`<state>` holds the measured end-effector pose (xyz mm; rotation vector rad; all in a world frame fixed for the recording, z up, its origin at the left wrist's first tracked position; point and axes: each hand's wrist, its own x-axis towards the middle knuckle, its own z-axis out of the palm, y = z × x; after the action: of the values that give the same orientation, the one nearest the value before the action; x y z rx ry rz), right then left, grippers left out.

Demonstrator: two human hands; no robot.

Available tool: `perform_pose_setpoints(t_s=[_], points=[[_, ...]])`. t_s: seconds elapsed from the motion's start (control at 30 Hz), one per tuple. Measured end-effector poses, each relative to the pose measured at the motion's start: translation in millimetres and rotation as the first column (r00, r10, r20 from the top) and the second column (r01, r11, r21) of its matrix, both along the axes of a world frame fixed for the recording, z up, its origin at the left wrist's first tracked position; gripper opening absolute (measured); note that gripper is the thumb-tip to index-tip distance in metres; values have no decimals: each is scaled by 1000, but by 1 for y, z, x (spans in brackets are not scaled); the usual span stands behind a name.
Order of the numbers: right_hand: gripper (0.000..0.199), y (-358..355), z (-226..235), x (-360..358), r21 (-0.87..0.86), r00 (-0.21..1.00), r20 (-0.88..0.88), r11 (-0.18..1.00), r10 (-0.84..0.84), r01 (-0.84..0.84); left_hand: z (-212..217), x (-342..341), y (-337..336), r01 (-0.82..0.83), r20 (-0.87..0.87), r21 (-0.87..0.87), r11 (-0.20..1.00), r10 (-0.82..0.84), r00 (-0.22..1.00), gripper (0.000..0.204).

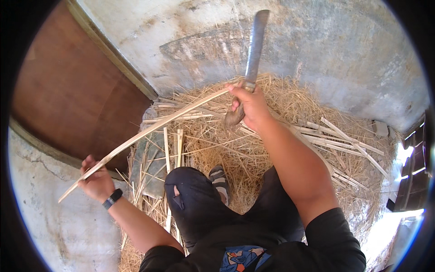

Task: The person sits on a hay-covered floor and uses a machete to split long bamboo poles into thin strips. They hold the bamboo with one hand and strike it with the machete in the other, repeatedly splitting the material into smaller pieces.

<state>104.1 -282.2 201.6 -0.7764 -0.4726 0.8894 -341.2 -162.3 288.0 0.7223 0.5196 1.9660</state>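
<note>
A long, pale split-bamboo strip slants from the lower left up to the middle, held off the floor. My left hand, with a dark band on its wrist, grips the strip near its lower end. The fingers of my right hand wrap the wooden handle of a machete, whose broad blade points up toward the wall. The strip's upper end meets the thumb and fingers of that same hand, beside the handle. How firmly those fingers pinch the strip is hard to see.
Bamboo shavings cover the floor around my feet. Several split strips lie piled on the right. A flat stone sits by my left knee. Ahead rises a worn plaster wall, and a brown door stands at the left.
</note>
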Motion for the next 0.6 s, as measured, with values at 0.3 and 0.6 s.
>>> perform_pose_setpoints(t_s=[0.3, 0.6], points=[[29, 7, -7, 37, -117, 908, 195, 911, -370, 397, -104, 72, 41, 203, -883, -470, 859, -456, -115, 39], [22, 13, -11, 30, -93, 877, 340, 915, -341, 392, -154, 222, 50, 541, -918, -242, 805, -8, -397, 74]])
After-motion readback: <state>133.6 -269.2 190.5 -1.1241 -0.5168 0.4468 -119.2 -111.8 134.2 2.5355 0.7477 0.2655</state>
